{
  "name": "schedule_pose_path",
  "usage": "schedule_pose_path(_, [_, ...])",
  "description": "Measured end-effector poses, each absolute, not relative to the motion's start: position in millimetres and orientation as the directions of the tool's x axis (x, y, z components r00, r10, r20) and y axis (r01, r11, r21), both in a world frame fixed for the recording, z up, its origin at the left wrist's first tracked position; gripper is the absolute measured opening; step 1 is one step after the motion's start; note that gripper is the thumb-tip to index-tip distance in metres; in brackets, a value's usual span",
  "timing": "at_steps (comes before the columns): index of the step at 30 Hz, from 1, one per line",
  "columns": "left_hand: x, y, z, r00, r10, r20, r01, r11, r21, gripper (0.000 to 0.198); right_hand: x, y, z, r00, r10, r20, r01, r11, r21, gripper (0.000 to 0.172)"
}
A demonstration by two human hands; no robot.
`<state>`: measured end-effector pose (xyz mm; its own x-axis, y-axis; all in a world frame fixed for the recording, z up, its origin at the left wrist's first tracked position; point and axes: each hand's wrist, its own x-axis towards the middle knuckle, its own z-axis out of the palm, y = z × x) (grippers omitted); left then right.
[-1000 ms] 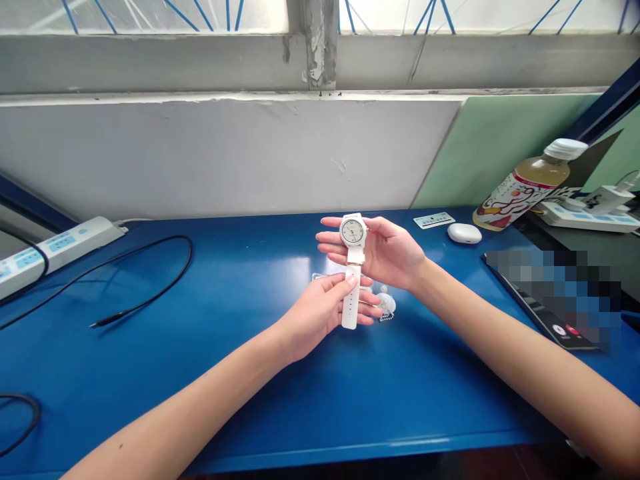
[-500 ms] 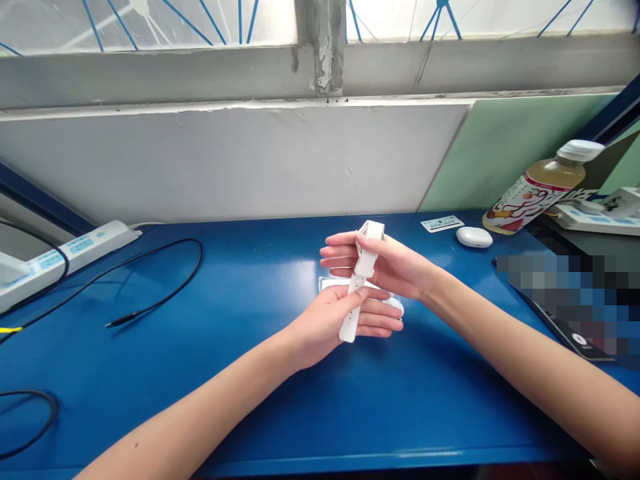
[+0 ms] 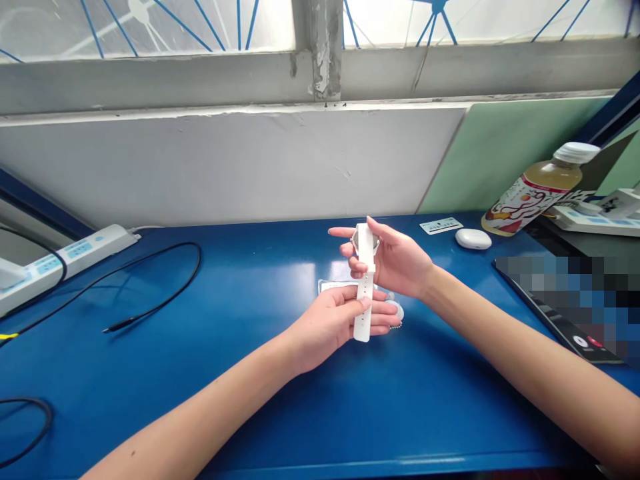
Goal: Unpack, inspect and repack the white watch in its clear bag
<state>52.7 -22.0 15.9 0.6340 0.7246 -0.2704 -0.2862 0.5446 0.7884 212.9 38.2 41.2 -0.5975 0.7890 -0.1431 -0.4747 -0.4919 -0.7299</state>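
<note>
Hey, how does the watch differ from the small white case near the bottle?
The watch is held by the left hand and right hand; the case lies on the table. The watch is long and narrow; the case is short and rounded. Both are white.

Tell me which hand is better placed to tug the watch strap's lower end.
Left, most likely: the left hand has its thumb on the watch strap near that end, while the right hand holds the watch higher up.
</note>
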Motion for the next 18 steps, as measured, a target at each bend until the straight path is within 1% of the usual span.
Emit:
schedule_pose_path(2, [52, -22, 18, 0.615, 0.738, -0.277, -0.312, 0.551, 0.774, 0.034, 214, 42, 43, -0.534, 0.831, -0.154, -0.554, -0.482, -0.678, 0.054])
schedule_pose_path(4, [52, -22, 21, 0.596, 0.752, -0.280, -0.357, 0.561, 0.747, 0.041, 218, 46, 45, -0.413, 0.897, -0.155, -0.646, -0.409, -0.645, 0.050])
schedule_pose_path(7, [51, -22, 25, 0.565, 0.776, -0.281, -0.440, 0.572, 0.693, 0.045, 223, 53, 48, -0.244, 0.960, -0.137, -0.726, -0.274, -0.631, 0.032])
schedule_pose_path(9, [51, -22, 27, 0.539, 0.794, -0.282, -0.501, 0.571, 0.651, 0.042, 224, 53, 50, -0.210, 0.971, -0.112, -0.721, -0.231, -0.653, 0.021])
schedule_pose_path(11, [50, -20, 26, 0.525, 0.808, -0.269, -0.555, 0.564, 0.612, 0.038, 222, 50, 50, -0.220, 0.974, -0.057, -0.671, -0.193, -0.716, 0.016])
schedule_pose_path(13, [49, -19, 25, 0.530, 0.817, -0.228, -0.579, 0.545, 0.607, 0.035, 219, 45, 49, -0.260, 0.965, 0.003, -0.562, -0.149, -0.813, 0.020])
schedule_pose_path(16, [48, -18, 23, 0.550, 0.822, -0.147, -0.558, 0.493, 0.668, 0.035, 213, 37, 45, -0.304, 0.951, 0.051, -0.328, -0.054, -0.943, 0.026])
schedule_pose_path(18, [48, -18, 23, 0.554, 0.821, -0.135, -0.495, 0.456, 0.740, 0.033, 211, 34, 42, -0.293, 0.952, 0.088, -0.178, 0.036, -0.983, 0.027])
